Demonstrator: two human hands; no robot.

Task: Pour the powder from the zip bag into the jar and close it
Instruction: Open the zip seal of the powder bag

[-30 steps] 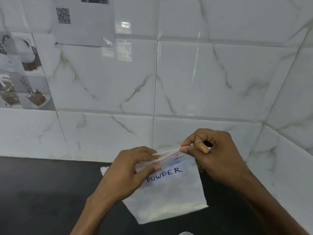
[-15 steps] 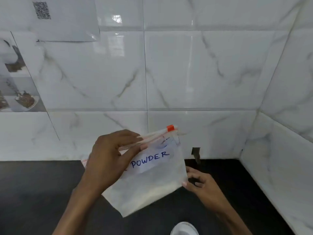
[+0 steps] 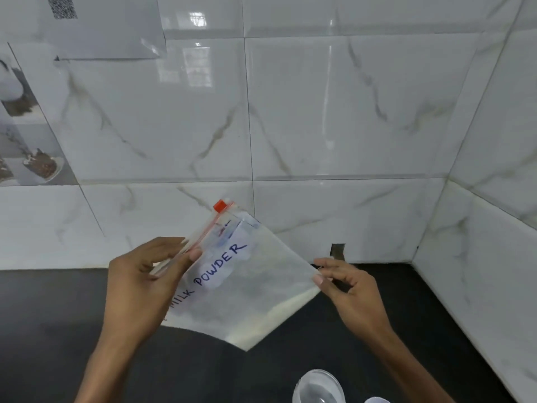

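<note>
Zip bag [image 3: 247, 289] corners pinched by both hands above counter [image 3: 58, 315]

marble tiled wall [image 3: 334, 112], black counter [image 3: 58, 315], QR sheet [image 3: 101, 27]

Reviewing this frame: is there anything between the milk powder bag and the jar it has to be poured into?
Nothing visible does. The zip bag is held in the air by the left hand at the zipper edge and the right hand at a corner. The open jar stands below it on the dark counter, with only bare counter between.
</note>
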